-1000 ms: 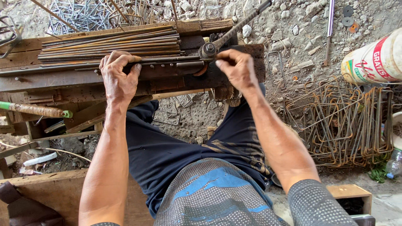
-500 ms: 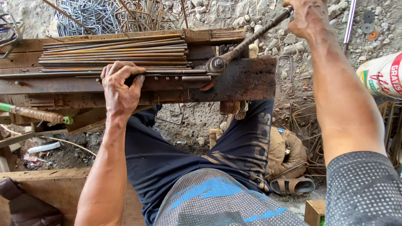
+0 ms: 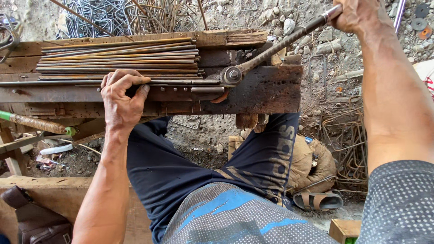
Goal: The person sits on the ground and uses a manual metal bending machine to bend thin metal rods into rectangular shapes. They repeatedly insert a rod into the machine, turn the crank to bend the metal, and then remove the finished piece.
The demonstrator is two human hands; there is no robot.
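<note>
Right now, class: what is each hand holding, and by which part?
The right hand grips the long bending lever at its far upper end. The left hand clamps a thin steel rod against the bench, partway along it.

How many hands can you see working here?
2. The left hand presses a thin metal rod on the wooden bench. The right hand grips the lever handle, top right.

A: Where are the rods (image 3: 117, 58) laid?
B: On the worktop (image 3: 266, 90), left of the pivot bolt (image 3: 233, 74); the left hand (image 3: 121, 97) is set just before them.
A: And the lever (image 3: 282, 43)?
B: It is angled up rightward from the bolt, its far end gripped by the right hand (image 3: 359, 16).
</note>
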